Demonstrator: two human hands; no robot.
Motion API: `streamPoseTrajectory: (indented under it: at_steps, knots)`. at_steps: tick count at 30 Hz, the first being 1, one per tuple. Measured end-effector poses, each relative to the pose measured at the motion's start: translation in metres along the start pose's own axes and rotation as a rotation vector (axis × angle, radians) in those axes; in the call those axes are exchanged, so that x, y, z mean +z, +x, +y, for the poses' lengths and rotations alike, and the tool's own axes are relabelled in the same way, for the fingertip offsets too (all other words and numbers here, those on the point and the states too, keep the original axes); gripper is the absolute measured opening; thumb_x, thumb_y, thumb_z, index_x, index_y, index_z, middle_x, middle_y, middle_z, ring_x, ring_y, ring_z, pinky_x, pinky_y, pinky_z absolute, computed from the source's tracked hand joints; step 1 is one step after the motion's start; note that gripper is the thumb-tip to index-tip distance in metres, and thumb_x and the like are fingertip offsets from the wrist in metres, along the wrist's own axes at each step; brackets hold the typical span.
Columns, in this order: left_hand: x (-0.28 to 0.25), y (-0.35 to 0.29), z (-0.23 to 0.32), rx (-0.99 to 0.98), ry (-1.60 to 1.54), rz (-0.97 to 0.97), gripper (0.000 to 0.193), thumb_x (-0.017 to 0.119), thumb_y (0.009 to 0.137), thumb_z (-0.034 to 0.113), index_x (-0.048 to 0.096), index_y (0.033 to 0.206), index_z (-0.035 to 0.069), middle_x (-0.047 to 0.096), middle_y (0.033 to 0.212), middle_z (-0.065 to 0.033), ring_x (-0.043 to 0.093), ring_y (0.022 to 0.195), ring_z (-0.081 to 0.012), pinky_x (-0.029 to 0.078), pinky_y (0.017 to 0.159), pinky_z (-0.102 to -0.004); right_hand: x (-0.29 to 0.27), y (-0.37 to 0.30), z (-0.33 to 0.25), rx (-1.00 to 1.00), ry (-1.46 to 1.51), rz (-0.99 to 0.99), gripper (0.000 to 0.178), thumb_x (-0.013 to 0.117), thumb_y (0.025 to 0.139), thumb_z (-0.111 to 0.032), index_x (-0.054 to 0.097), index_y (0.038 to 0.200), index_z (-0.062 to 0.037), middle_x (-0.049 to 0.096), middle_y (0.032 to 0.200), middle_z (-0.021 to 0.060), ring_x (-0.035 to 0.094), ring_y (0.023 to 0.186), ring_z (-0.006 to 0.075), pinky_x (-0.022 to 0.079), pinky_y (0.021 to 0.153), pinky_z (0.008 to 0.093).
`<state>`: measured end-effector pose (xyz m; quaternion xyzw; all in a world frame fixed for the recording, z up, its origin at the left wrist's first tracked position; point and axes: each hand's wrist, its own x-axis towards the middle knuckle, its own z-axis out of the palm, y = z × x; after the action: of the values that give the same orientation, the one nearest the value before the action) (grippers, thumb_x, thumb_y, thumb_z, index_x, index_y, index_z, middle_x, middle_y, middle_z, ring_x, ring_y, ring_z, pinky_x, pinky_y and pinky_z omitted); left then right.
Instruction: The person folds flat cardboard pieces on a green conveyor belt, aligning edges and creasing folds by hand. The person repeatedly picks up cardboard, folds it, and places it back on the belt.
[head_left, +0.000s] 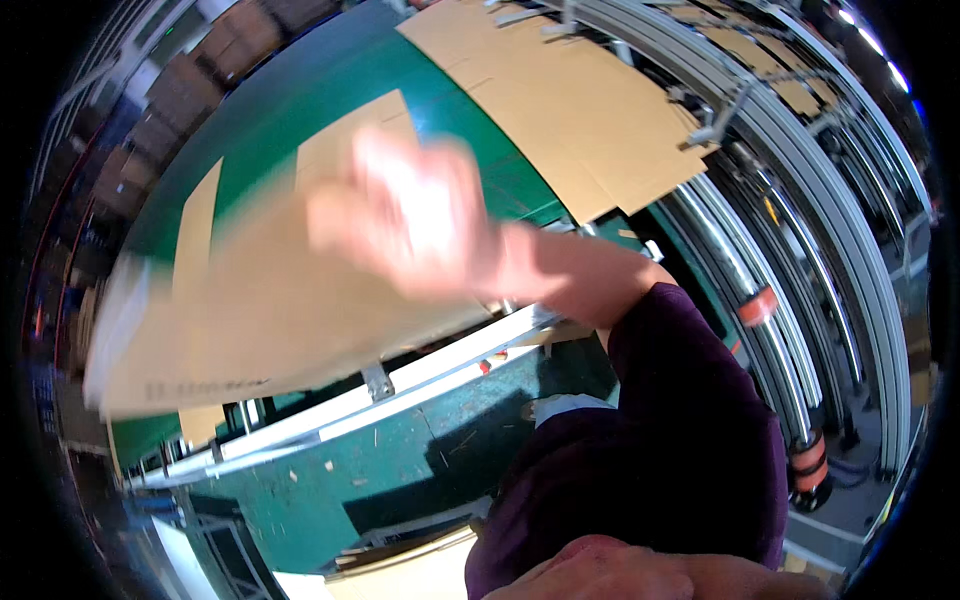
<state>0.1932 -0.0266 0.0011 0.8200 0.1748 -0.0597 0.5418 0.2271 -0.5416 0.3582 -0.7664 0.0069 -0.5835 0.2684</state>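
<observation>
My right hand reaches across from a dark purple sleeve, its fingers badly smeared by motion. It overlaps the upper right part of a large brown cardboard sheet, which is tilted and also blurred. Whether the fingers grip the sheet or only pass in front of it, I cannot tell. Some dark print runs along the sheet's lower edge. Behind it, a narrower strip of cardboard lies on the green surface. My left hand is not in view.
Large flat cardboard blanks lie at the upper right beside a metal frame with rollers. A white rail crosses below the sheet. The green floor has scraps on it. Stacked brown boxes stand at the far left.
</observation>
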Motion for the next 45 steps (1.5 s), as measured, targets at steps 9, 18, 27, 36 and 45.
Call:
streamPoseTrajectory:
  at_steps: [9,18,27,36,45]
  knots:
    - [-0.044,-0.100,-0.045,-0.168,-0.305,0.341,0.035,0.050,0.098,0.014,0.046,0.130,-0.001,0.054,0.118,-0.0104,0.052,0.100,-0.0179,0.046,0.085,-0.0298,0.162,-0.307,0.291,1.006,-0.229,-0.321,0.106,0.088,0.056,-0.036,0.035,0.140,0.0010,0.051,0.131,0.0228,0.050,0.121,0.0331,0.041,0.102,0.0405]
    - [-0.046,-0.155,-0.098,0.038,-0.072,0.426,0.037,0.060,0.085,0.006,0.055,0.121,0.000,0.057,0.122,-0.0160,0.052,0.114,-0.0323,0.044,0.096,-0.0393,0.308,-0.276,0.179,1.584,1.342,-0.577,0.017,0.054,0.088,-0.010,0.059,0.101,-0.0011,0.068,0.090,0.0093,0.067,0.074,0.0191,0.055,0.054,0.0313]
    - [-0.050,-0.160,-0.055,0.370,0.795,0.424,0.033,0.064,0.078,0.004,0.062,0.111,0.000,0.059,0.121,-0.0166,0.053,0.119,-0.0342,0.045,0.100,-0.0416,0.254,-0.260,-0.133,1.211,1.401,-0.942,0.020,0.057,0.087,-0.006,0.051,0.104,0.0020,0.062,0.083,0.0121,0.062,0.061,0.0193,0.052,0.050,0.0274]
    - [-0.030,-0.155,-0.086,0.314,0.339,0.494,0.043,0.050,0.094,0.023,0.045,0.134,0.009,0.050,0.132,-0.0101,0.049,0.121,-0.0234,0.040,0.102,-0.0387,0.077,-0.433,-0.210,1.426,1.592,-1.596,0.051,0.067,0.084,-0.011,0.045,0.129,-0.0001,0.057,0.117,0.0112,0.057,0.110,0.0249,0.044,0.097,0.0417]
    - [-0.026,-0.176,-0.102,0.302,0.342,0.416,0.035,0.058,0.087,0.017,0.053,0.120,0.008,0.057,0.114,-0.0097,0.055,0.106,-0.0257,0.045,0.091,-0.0380,0.077,-0.473,-0.288,1.516,1.433,-1.605,0.030,0.059,0.089,0.000,0.049,0.117,0.0046,0.062,0.103,0.0176,0.067,0.088,0.0288,0.059,0.074,0.0412]
